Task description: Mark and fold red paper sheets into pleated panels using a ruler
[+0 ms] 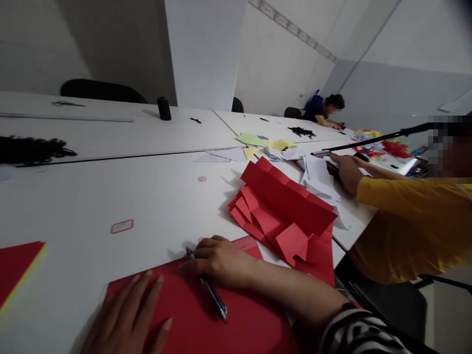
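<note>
A large red sheet of paper (221,319) lies on the white table in front of me. My left hand (129,314) rests flat on the sheet's left part, fingers spread. Over the sheet's upper edge is my right hand (221,260), its fingers curled around a dark pen (212,295) whose lower end points towards me. Beneath my right hand and forearm, a ruler (245,243) shows in part. Folded red paper pieces (283,211) are heaped just beyond my right forearm.
On the right, a person in a yellow sleeve (413,211) handles white papers (319,174). Yellow and green papers (252,140) lie beyond the red heap. A red stack (18,270) is at the left edge, a black cylinder (164,109) farther back. Another person (320,113) leans on the table.
</note>
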